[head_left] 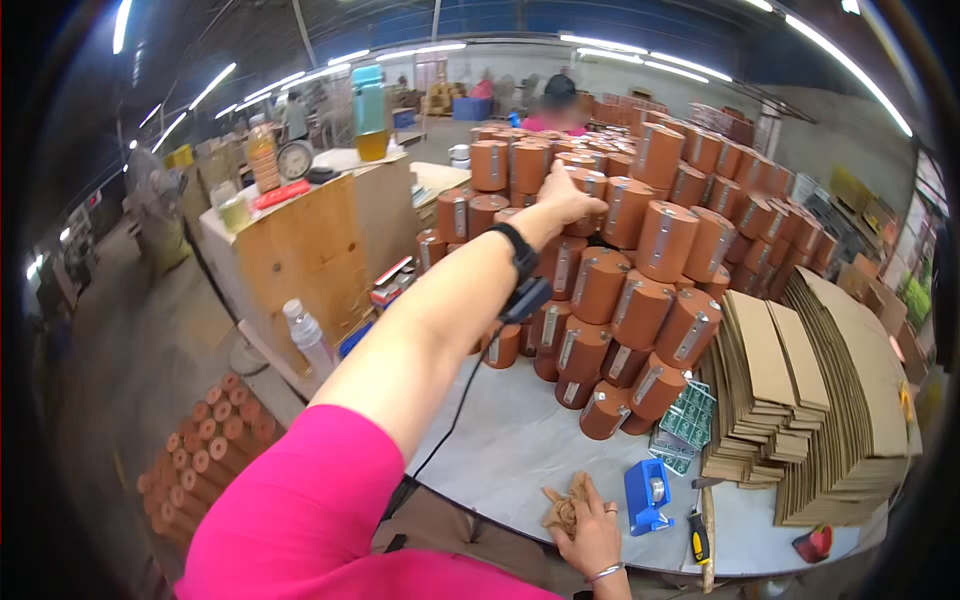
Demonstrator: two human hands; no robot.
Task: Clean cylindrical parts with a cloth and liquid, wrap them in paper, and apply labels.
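Observation:
My left arm, in a pink sleeve, stretches far forward to a tall stack of reddish-brown cylinders (627,212) with metal strips down their sides. There my left hand (570,200) is closed around one cylinder (590,182) near the top, thumb on its near side; the stack partly hides the other fingers. A black band with a cabled device (527,298) is on that wrist. By the table's near edge, my right hand (592,538) rests closed on a crumpled brown cloth (566,508). Right beside it stands a blue tape dispenser (648,495).
Flat cardboard stacks (850,370) and green printed sheets (686,425) lie on the right. A yellow-black screwdriver (698,538) and a hammer (708,520) are near the front edge. Left, a wooden cabinet (310,260) carries bottles and a scale. Another person (556,115) is behind the stack.

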